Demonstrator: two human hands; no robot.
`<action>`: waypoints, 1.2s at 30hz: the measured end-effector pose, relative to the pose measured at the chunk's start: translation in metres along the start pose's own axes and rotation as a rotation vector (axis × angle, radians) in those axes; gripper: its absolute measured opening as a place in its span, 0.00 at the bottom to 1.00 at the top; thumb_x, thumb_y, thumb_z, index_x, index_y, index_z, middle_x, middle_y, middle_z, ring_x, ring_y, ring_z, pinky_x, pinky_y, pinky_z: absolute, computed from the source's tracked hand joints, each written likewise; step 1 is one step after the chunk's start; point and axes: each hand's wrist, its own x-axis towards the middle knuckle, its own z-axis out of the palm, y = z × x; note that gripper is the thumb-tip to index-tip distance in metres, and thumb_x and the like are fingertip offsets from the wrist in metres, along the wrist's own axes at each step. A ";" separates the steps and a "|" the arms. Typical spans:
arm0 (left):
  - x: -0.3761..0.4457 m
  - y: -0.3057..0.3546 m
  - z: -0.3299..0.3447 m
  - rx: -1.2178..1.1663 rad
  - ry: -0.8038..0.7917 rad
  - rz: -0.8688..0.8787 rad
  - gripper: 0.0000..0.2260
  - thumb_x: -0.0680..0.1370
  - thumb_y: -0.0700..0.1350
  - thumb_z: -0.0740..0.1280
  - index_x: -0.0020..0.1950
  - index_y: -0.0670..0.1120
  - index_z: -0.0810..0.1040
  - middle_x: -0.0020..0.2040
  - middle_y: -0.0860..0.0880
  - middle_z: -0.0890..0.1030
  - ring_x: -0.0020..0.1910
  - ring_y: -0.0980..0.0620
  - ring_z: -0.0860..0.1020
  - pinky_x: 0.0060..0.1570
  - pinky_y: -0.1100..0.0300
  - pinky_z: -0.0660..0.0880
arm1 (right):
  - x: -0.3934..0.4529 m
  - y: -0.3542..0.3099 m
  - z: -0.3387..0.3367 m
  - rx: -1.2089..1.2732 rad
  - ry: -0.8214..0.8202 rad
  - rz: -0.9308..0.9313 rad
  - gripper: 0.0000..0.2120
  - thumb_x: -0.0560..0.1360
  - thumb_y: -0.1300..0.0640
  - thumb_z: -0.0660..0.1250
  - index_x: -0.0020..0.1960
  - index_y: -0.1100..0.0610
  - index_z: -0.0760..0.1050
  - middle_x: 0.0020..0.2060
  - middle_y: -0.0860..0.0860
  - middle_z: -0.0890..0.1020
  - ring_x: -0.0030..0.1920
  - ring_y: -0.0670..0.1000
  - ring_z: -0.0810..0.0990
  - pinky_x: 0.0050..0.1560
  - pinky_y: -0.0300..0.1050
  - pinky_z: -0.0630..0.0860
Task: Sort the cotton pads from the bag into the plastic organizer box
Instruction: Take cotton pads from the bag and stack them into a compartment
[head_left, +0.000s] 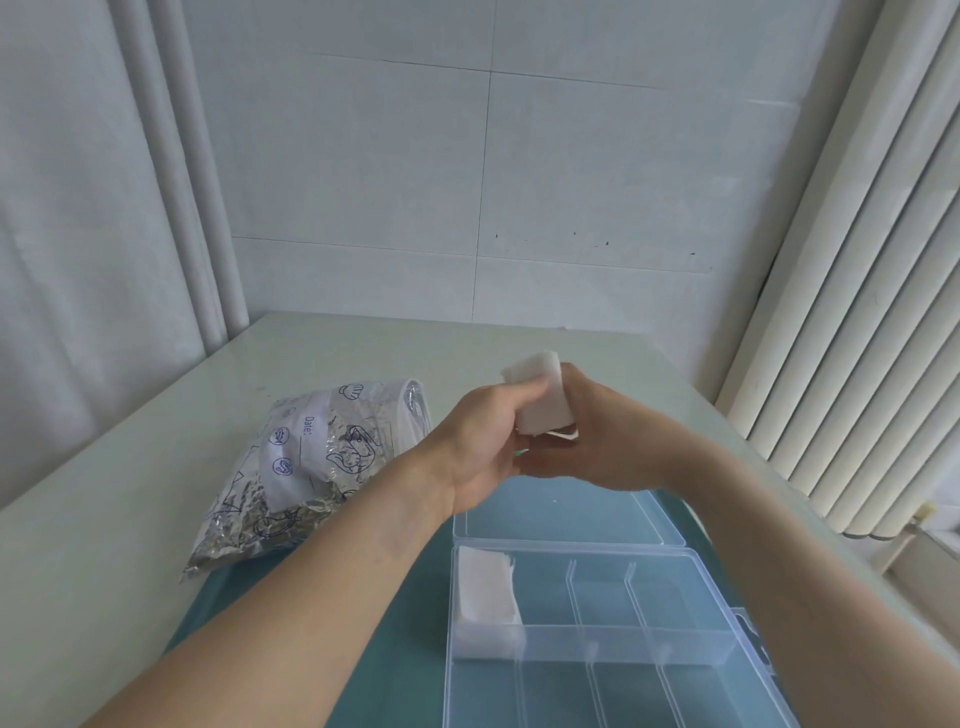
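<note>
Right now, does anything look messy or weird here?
Only a little. The cotton pads already in the organizer box sit fanned and uneven, their edges not squared up. The foil bag is crinkled. Both hands hold a stack of pads above the box. Nothing looks spilled or broken.

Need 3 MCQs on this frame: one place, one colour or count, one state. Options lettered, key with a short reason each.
1. Where do the pads already sorted lie?
A. far-left compartment of the organizer box
B. on the open lid
C. far-right compartment

2. What colour is the mat under the box?
A. red
B. teal
C. black

3. What holds the stack of cotton pads?
A. nothing, it lies on the table
B. left hand only
C. both hands, above the box

Key: 1 A, the sorted pads fill the far-left compartment of the organizer box. 2 B, the mat is teal. 3 C, the left hand and the right hand grip the stack of cotton pads.
</note>
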 end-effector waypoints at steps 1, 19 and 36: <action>-0.001 0.000 0.001 0.029 -0.022 -0.008 0.19 0.84 0.50 0.56 0.65 0.39 0.77 0.50 0.45 0.80 0.44 0.49 0.79 0.48 0.52 0.75 | 0.000 -0.002 0.002 0.008 -0.009 -0.005 0.32 0.72 0.50 0.76 0.69 0.51 0.63 0.49 0.44 0.81 0.48 0.45 0.82 0.53 0.51 0.81; 0.006 -0.004 0.006 0.164 0.188 0.159 0.21 0.81 0.56 0.63 0.66 0.43 0.71 0.61 0.41 0.79 0.55 0.45 0.79 0.43 0.55 0.74 | 0.009 -0.008 0.010 0.076 0.112 0.037 0.10 0.70 0.52 0.76 0.48 0.49 0.77 0.36 0.49 0.81 0.32 0.47 0.75 0.31 0.42 0.71; 0.002 0.002 -0.008 -0.148 0.038 0.101 0.11 0.82 0.42 0.64 0.62 0.40 0.78 0.55 0.40 0.84 0.42 0.45 0.84 0.44 0.56 0.82 | -0.003 -0.002 -0.009 0.090 0.170 -0.098 0.48 0.61 0.57 0.84 0.75 0.44 0.64 0.62 0.40 0.77 0.57 0.40 0.80 0.54 0.45 0.81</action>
